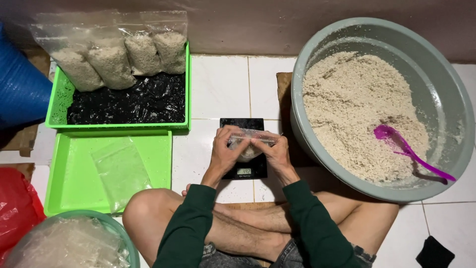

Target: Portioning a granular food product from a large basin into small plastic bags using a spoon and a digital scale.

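Both hands, the left hand (223, 155) and the right hand (276, 153), pinch the mouth of a small clear plastic bag (248, 145) of pale grain resting on the black digital scale (244, 171) on the tiled floor, and sealing it well likely calls for pressing evenly along the top edge while keeping the bag upright.

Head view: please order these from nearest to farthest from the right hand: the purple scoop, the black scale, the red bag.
From the right hand:
1. Black scale, directly beneath it.
2. Purple scoop, off to its right, in the big basin.
3. Red bag, far left edge.
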